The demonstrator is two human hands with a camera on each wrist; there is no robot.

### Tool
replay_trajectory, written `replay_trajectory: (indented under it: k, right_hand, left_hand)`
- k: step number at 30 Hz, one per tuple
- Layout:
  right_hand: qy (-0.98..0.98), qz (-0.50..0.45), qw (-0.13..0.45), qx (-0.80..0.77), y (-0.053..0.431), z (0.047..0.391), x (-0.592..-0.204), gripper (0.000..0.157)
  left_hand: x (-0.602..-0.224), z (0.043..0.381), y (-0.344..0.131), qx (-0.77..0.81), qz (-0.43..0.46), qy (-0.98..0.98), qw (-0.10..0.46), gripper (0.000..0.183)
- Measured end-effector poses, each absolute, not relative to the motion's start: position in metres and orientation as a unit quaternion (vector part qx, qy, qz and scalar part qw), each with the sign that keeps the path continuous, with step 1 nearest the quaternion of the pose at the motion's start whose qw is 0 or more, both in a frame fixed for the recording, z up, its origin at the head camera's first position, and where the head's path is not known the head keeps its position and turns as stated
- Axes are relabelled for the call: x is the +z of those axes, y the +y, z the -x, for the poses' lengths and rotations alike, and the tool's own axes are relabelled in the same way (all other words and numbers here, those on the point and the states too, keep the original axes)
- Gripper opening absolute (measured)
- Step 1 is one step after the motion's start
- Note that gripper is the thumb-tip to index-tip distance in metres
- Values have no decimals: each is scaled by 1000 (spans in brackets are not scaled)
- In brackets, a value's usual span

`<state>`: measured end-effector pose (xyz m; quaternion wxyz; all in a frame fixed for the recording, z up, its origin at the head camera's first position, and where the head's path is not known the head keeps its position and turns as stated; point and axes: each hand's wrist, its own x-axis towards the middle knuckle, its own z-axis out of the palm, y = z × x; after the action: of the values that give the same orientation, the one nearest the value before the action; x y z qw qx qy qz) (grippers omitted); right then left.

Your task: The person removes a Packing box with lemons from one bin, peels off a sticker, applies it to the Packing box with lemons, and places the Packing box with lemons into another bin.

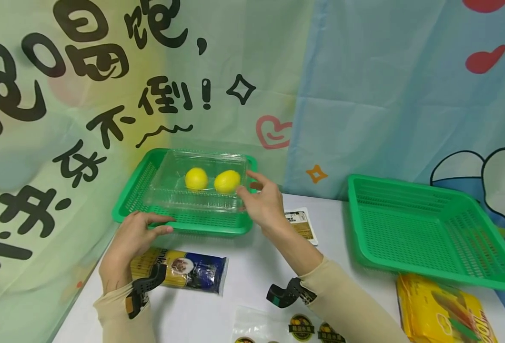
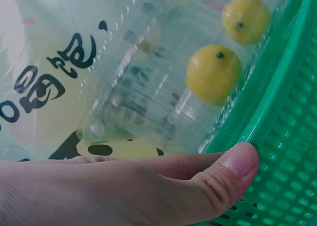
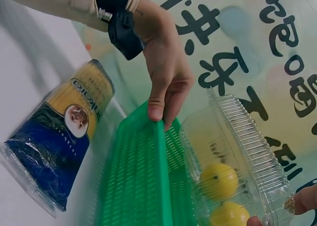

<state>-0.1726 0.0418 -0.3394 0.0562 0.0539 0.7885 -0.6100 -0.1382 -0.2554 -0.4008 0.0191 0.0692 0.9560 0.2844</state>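
A clear plastic box [image 1: 173,174] with two lemons [image 1: 227,182] inside sits in the left green basket [image 1: 211,230], tilted in the right wrist view. My right hand [image 1: 264,202] pinches the box's right end between thumb and fingers; only its fingertips show in the right wrist view. At the basket's front left, my left hand [image 1: 134,236] grips the rim. In the right wrist view the left thumb [image 3: 156,111] lies outside the rim, and the fingers reach over the inner side.
A blue and yellow spaghetti packet [image 1: 192,270] lies before the basket. Behind my right forearm is a small labelled packet [image 1: 302,224]. A second green basket [image 1: 407,233] stands at right, near a yellow packet [image 1: 445,309]. Round stickers [image 1: 301,327] on a clear sheet lie in front.
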Motion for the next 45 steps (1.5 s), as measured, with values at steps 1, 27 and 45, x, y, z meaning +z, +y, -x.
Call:
replay_trajectory:
  k: [1, 27, 45]
  right_hand:
    - [788, -53, 55, -611, 43, 171, -338, 57]
    - [790, -61, 33, -609, 114, 120, -327, 52]
    - [781, -74, 20, -620, 173, 69, -326, 51]
  left_hand:
    - [-401, 138, -255, 283, -71, 956, 18, 30]
    - [-401, 136, -252, 280, -77, 957, 18, 33]
    - [-400, 137, -251, 294, -86, 952, 22, 31]
